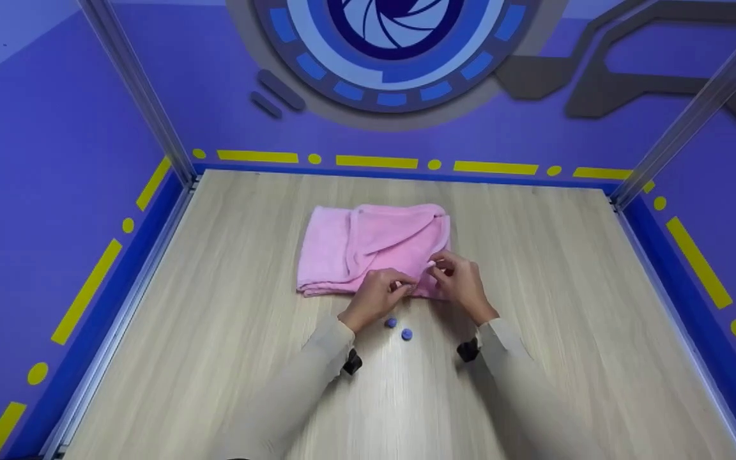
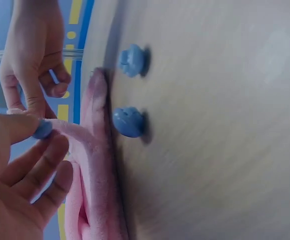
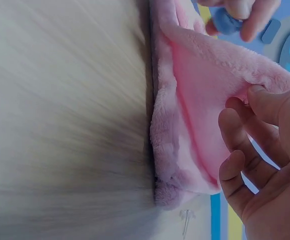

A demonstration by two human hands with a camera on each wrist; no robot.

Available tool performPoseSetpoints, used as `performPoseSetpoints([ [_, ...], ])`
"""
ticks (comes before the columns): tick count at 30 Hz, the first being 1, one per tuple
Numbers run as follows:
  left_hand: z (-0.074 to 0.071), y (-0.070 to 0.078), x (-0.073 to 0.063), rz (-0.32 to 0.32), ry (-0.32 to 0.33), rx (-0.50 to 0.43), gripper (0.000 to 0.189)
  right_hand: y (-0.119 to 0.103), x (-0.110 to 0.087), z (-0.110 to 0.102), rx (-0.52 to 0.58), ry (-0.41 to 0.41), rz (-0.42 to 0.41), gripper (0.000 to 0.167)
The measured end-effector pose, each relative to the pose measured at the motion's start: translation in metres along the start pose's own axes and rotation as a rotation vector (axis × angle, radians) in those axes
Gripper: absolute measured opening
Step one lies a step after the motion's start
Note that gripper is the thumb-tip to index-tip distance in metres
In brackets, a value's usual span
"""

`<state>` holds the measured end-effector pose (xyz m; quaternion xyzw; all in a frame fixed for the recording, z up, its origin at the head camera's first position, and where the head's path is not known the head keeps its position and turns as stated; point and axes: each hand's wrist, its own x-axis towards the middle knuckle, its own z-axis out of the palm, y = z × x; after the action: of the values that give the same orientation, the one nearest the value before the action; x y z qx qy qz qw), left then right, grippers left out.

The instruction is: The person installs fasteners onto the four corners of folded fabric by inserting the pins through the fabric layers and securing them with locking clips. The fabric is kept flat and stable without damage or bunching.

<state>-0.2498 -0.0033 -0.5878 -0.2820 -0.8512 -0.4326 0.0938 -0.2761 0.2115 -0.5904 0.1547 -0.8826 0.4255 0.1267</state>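
Observation:
A folded pink fleece cloth (image 1: 326,249) lies on the wooden table. Between thumb and fingers, my right hand (image 1: 460,281) pinches the cloth's raised edge, and that lifted flap (image 3: 210,55) shows close up in the right wrist view. To its left, my left hand (image 1: 377,295) holds a small rounded blue piece (image 2: 43,129) by the fingertips, right beside the lifted edge. Two similar blue pieces stand on the table just in front of the cloth: one grooved and knob-like (image 2: 131,60), the other rounded (image 2: 128,122).
The wooden tabletop (image 1: 227,358) is bounded by blue-purple printed panels (image 1: 170,83) at the back and sides. Metal posts (image 1: 141,89) rise at the two back corners. Both forearms reach in from the front edge.

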Motion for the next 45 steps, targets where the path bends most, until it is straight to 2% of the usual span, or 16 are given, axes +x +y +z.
performPoseSetpoints([
  [5,0.000,0.000,0.005,-0.035,0.151,-0.046,0.014,-0.001,0.001,0.000,0.041,0.002,0.037,0.006],
  [11,0.004,0.001,0.012,-0.111,0.235,-0.133,0.017,-0.004,0.001,-0.003,0.096,-0.017,0.079,0.005],
  [15,0.009,0.000,0.017,-0.126,0.247,-0.157,0.018,-0.004,0.002,-0.004,0.130,-0.024,0.090,0.007],
  [21,0.015,0.000,0.020,-0.184,0.236,-0.247,0.020,-0.003,0.003,-0.002,0.215,-0.042,0.097,0.009],
  [26,0.018,0.002,0.021,-0.202,0.231,-0.240,0.019,-0.002,0.004,0.000,0.236,-0.036,0.033,0.011],
  [29,0.019,0.003,0.022,-0.206,0.235,-0.228,0.018,-0.002,0.004,0.001,0.229,-0.035,-0.004,0.011],
  [33,0.020,0.002,0.022,-0.193,0.250,-0.228,0.019,-0.003,0.004,0.000,0.198,-0.035,-0.013,0.012],
  [45,0.023,0.000,0.022,-0.204,0.249,-0.239,0.019,-0.006,0.003,0.000,0.141,-0.073,0.036,0.012],
])
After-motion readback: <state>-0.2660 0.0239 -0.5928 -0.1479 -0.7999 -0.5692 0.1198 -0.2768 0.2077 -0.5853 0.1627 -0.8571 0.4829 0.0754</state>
